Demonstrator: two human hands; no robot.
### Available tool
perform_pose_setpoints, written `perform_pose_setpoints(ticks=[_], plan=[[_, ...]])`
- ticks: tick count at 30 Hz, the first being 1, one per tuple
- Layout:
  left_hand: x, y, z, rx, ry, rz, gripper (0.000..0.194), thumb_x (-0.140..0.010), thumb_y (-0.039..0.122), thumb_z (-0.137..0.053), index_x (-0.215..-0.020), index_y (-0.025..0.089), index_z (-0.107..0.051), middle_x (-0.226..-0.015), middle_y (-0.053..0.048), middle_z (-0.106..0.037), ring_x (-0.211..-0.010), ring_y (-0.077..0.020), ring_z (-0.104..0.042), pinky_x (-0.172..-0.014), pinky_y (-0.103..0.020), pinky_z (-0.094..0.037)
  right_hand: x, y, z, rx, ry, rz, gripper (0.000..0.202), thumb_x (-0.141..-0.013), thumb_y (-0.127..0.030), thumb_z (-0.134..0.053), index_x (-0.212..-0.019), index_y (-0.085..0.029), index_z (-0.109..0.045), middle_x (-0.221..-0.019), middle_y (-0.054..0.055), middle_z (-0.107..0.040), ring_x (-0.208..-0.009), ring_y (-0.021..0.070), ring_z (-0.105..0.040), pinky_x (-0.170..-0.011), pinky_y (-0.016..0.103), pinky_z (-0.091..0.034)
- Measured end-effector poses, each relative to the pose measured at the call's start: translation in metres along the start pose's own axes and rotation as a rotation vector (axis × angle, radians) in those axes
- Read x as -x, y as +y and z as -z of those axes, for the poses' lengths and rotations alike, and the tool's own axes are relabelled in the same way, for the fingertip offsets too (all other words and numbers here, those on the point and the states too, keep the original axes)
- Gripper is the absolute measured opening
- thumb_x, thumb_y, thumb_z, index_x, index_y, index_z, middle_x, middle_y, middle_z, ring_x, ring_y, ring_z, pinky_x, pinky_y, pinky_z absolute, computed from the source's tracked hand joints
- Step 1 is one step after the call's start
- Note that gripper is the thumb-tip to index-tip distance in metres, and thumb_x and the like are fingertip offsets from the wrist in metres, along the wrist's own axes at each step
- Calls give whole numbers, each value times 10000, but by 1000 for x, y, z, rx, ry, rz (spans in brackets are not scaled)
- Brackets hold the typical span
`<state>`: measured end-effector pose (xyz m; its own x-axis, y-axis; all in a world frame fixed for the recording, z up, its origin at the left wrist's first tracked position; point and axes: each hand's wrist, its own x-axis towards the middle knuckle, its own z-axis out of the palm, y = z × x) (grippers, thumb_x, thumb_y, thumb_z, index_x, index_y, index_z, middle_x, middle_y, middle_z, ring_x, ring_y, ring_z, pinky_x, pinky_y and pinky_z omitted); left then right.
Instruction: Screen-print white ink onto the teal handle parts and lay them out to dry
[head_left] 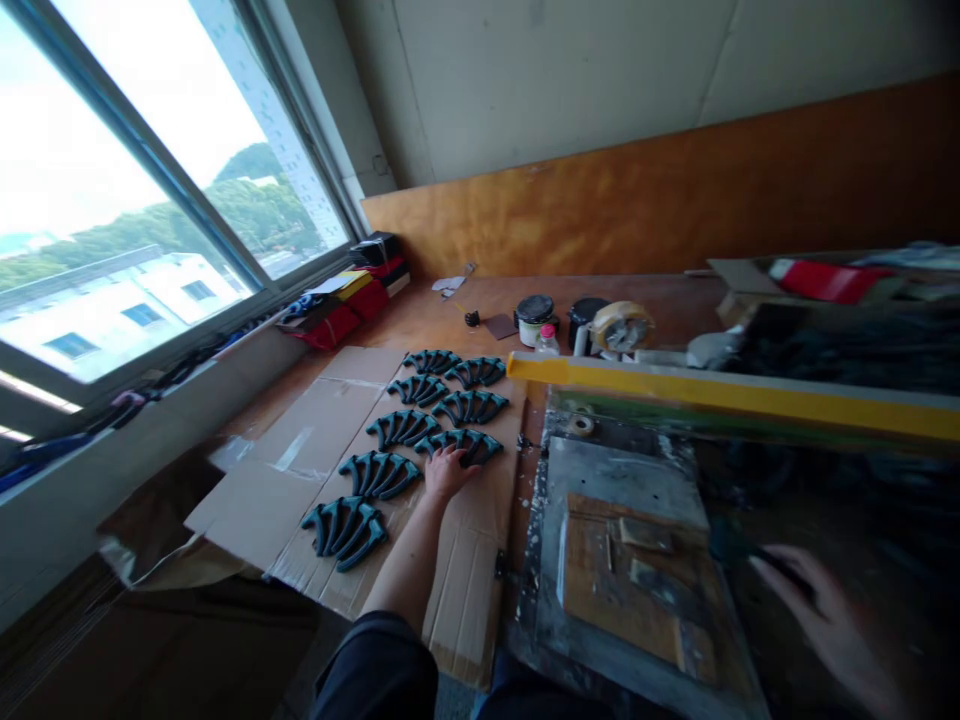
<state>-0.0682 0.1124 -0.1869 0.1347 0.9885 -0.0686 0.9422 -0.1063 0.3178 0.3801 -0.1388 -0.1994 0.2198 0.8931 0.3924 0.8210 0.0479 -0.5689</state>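
Observation:
My left hand [448,472] lies on the nearest fan of dark green curved parts [480,447] in the right-hand row, its thumb and fingers apart and touching them. More fans of the same handle-like parts [345,528] are laid out in two rows on the flattened cardboard [465,570]. At the right, my right hand [817,600] is closed round a dark, elongated curved part [780,570]; motion blur and shadow hide its detail. Left of that hand is a metal plate [622,465] carrying a worn wooden board [592,590].
A yellow bar [675,385] crosses above the metal plate. Behind it stand lidded tubs [534,318], a small pink-capped bottle [547,340] and a tape roll [622,326]. Red and black boxes [352,305] sit by the window. An open carton [739,290] is at the back right.

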Motion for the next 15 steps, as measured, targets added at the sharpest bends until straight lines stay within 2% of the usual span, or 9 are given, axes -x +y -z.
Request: perform_pose_setpoints(ticks=[2,4,7,9,12,13,15], plan=[[-1,-2,-5,-13,-20,0,477,-754,427,-711,-1193,244,-669,-1415,-109,-534,-1328,-349,-416,-1088,-509,-315,7,-18,-14,-37,9,-76,199,-884,-522,-450,-947,-392,-587,-810,49,-682,-651,289,-659,-555,428,-522],[2,1,-3,-4,-10,5,514,-752,423,-712,-1237,274,-629,-1458,-91,-488,-1370,-358,-355,-1110,-561,-252,7,-44,-26,-65,-59,-88,187,-892,-483,-465,-937,-368,-606,-889,43,-692,-780,301,-674,-667,445,-555],[5,22,14,281,105,-9,521,-726,433,-731,-1210,265,-632,-1418,-98,-525,-1360,-348,-370,-1129,-554,-225,-1,-80,-40,-48,-158,24,219,-930,-364,-452,-997,-341,-660,-962,41,-670,-932,264,-644,-806,410,-551],[6,50,35,522,164,-56,481,-776,481,-667,-1185,229,-635,-1265,-110,-634,-1249,-300,-504,-1086,-475,-338,-4,-95,-46,6,-199,131,295,-939,-264,-427,-1073,-320,-683,-981,41,-651,-939,222,-623,-819,366,-545],[12,104,75,718,176,-164,515,-907,583,-409,-1205,202,-587,-943,-57,-712,-909,-188,-660,-848,-328,-507,-6,-104,-50,141,-209,243,388,-892,-123,-416,-1089,-284,-709,-979,57,-635,-905,198,-602,-788,333,-540],[16,123,89,815,181,-215,532,-924,601,-342,-1136,193,-608,-825,-33,-698,-780,-160,-657,-755,-287,-515,-5,-105,-51,184,-208,272,403,-867,-92,-424,-1086,-267,-714,-980,65,-634,-905,202,-597,-794,341,-539],[28,155,115,1040,180,-328,584,-927,633,-277,-849,178,-635,-612,-2,-611,-577,-124,-582,-604,-237,-474,-3,-106,-50,254,-218,324,439,-827,-57,-433,-1113,-246,-707,-988,77,-640,-926,220,-593,-823,372,-536]])
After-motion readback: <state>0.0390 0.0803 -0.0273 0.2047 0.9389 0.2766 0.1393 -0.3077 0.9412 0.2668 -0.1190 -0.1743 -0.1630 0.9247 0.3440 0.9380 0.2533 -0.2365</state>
